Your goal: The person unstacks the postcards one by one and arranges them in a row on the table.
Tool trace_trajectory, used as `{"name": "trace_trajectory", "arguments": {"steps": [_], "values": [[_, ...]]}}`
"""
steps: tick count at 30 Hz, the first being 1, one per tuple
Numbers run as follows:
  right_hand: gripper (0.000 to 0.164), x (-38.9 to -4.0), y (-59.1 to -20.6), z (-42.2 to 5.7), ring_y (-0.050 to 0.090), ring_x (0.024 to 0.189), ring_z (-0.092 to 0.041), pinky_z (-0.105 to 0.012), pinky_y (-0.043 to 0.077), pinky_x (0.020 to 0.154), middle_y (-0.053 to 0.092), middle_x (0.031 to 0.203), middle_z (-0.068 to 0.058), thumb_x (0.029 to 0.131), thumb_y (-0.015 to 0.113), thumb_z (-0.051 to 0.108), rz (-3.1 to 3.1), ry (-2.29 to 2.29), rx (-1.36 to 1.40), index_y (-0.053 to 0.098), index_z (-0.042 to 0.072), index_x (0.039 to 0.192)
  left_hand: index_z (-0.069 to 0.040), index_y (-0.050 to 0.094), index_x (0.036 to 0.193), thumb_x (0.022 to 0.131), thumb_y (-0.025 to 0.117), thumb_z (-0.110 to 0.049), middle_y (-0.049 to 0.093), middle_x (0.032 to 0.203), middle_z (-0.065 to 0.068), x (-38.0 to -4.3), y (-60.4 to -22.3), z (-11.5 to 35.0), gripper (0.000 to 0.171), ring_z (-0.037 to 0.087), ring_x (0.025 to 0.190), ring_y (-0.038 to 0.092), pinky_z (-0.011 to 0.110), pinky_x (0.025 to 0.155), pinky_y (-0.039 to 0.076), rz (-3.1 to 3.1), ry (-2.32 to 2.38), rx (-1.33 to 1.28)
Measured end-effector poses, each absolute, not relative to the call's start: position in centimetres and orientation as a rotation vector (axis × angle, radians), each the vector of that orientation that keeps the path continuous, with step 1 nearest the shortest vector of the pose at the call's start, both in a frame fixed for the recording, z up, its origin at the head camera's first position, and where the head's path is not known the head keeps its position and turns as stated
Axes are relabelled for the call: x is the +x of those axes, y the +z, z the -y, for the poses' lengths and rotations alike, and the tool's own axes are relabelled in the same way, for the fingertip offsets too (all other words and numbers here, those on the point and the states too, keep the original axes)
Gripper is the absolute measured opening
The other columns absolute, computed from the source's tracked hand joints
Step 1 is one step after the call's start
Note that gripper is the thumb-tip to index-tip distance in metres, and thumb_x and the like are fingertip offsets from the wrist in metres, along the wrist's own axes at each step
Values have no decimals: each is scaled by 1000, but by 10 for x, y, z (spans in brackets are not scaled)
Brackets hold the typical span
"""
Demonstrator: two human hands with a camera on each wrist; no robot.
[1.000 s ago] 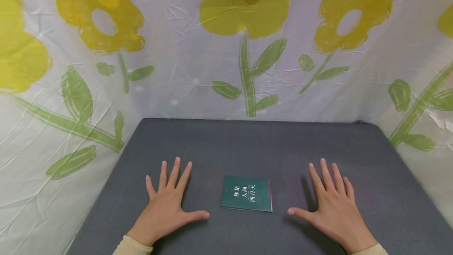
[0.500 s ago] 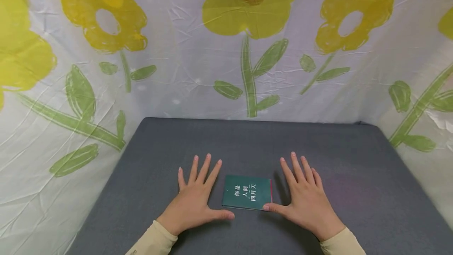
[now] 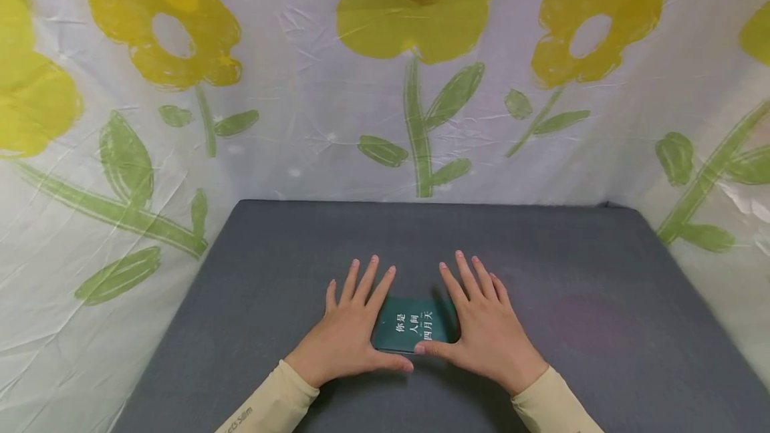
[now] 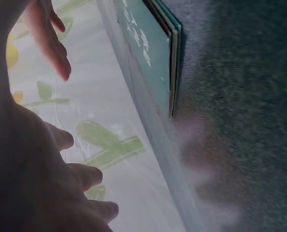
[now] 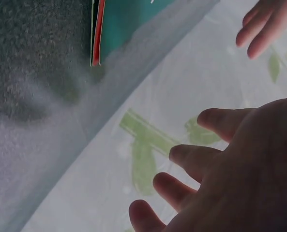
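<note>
A small teal book with white lettering lies flat on the dark grey table. My left hand hovers at its left edge with fingers spread and straight. From the other side my right hand spreads over the book's right end, its thumb overlapping the cover in the head view. In the left wrist view, the book's page edges show apart from the left fingers. The right wrist view shows a red-edged corner of the book, with space between it and the right fingers.
The grey cloth-covered table has its far edge along a white curtain printed with yellow flowers and green leaves. The curtain also hangs along the left and right sides. Cream sleeves cover both forearms.
Both hands have moved inward from the sides toward the book, left hand rightward and right hand leftward. Fingers stay spread. The book has stayed in place.
</note>
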State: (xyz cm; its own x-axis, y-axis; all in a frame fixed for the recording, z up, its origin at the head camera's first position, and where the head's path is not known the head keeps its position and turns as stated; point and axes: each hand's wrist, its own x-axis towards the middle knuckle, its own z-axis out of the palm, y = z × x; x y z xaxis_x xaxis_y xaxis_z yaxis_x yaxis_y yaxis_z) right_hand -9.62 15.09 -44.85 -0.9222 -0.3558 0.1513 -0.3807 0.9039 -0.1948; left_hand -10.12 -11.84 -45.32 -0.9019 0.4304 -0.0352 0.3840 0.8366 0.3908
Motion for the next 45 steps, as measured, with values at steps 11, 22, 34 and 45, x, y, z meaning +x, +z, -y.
{"name": "trace_trajectory", "arguments": {"steps": [11,22,34,45], "values": [[128,-100,-461,-134,19,168,-42,-74,39,120,15,183,-13,76,75,89,3131,532,719,30,18,172,-22,8,176,62,86,-86,6,184,13,-104,-464,126,152,48,166,20,74,122,32,-2771,587,746],[115,-104,-464,-138,44,156,-41,-64,52,112,41,172,-16,77,89,66,3196,518,747,40,16,168,-17,13,175,76,85,-75,22,181,10,-113,-480,118,136,41,166,25,68,126,32,-2694,634,765],[96,-103,-461,-140,57,136,-29,-52,60,98,58,150,-10,76,93,36,3169,567,799,52,13,160,-17,27,173,81,92,-60,47,168,4,-120,-475,118,121,26,152,47,59,122,40,-2697,627,831],[91,-103,-459,-142,56,121,-21,-43,61,84,59,139,-5,74,94,33,3148,535,841,58,12,155,-18,35,170,85,89,-58,52,158,0,-124,-474,114,108,21,139,51,54,114,46,-2707,540,893]]}}
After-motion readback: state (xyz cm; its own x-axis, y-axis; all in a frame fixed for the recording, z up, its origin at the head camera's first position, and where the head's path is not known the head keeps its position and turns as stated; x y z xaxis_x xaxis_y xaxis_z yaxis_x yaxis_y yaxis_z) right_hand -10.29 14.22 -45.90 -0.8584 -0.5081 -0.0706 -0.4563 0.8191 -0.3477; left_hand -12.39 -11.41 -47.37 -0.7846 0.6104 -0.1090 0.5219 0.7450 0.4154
